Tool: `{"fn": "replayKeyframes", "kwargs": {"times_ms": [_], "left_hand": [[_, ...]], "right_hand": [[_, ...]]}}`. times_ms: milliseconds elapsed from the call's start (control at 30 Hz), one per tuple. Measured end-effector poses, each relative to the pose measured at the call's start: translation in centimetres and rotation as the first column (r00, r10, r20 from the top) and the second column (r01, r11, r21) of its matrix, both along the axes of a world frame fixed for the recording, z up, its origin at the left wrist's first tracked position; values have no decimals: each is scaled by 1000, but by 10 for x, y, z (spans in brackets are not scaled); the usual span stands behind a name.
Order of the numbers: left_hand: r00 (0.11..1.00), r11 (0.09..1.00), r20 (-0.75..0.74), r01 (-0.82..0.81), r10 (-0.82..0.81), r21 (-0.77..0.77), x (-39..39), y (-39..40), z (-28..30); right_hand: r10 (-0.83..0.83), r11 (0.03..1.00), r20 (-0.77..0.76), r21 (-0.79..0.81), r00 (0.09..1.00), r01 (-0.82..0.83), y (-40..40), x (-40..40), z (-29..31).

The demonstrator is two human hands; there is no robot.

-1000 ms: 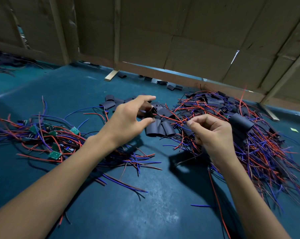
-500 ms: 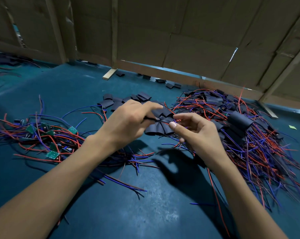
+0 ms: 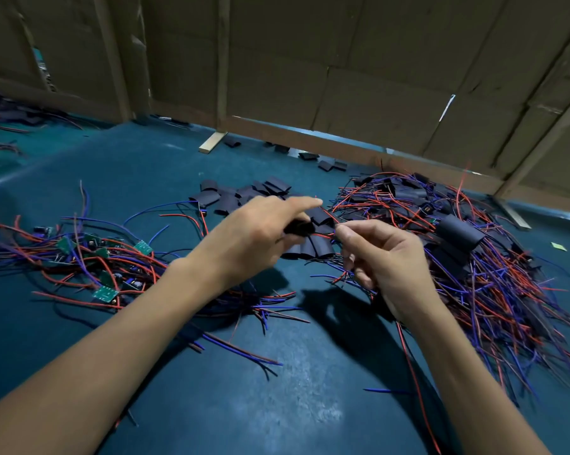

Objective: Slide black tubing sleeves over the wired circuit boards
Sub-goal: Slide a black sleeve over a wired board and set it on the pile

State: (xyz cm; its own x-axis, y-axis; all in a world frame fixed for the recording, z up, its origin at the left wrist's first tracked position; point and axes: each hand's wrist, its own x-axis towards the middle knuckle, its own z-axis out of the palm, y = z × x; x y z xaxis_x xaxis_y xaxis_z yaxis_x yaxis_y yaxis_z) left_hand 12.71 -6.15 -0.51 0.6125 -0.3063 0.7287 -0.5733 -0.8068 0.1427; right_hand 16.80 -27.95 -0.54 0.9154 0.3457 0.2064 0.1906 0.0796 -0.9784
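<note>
A: Where does the step stand?

B: The left hand (image 3: 254, 238) grips a black tubing sleeve (image 3: 298, 228) between thumb and curled fingers, forefinger stretched out over it. The right hand (image 3: 383, 257) pinches red wire (image 3: 329, 237) at thumb and fingertip, just right of the sleeve's mouth. The board on that lead is hidden inside the sleeve or behind the fingers — I can't tell which.

A: So how to do it well?

B: Hold the sleeve steady with its mouth squeezed round, not flat, and draw the leads straight along its axis. A sideways pull would likely snag a board corner on the rim.

A: And the stock?

B: Loose sleeves (image 3: 244, 197) lie just behind the held sleeve on the blue table (image 3: 303, 389). Bare green boards with wires (image 3: 103, 257) sit well to its left; the finished sleeved pile (image 3: 467, 244) lies to its right — the done piece probably belongs there.
</note>
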Motion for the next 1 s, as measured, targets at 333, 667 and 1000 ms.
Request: {"fn": "replayKeyframes", "kwargs": {"times_ms": [333,667,1000], "left_hand": [[998,998,18,59,-59,9,-2,-9,-1],[997,995,4,73,-74,66,-3,-9,-1],[993,989,29,113,-116,96,-8,-10,7]], "right_hand": [[-42,995,55,-84,998,47,6,-4,0],[-103,926,533,-257,840,277,7,-12,-7],[-132,962,431,-163,892,221,13,-14,-6]]}}
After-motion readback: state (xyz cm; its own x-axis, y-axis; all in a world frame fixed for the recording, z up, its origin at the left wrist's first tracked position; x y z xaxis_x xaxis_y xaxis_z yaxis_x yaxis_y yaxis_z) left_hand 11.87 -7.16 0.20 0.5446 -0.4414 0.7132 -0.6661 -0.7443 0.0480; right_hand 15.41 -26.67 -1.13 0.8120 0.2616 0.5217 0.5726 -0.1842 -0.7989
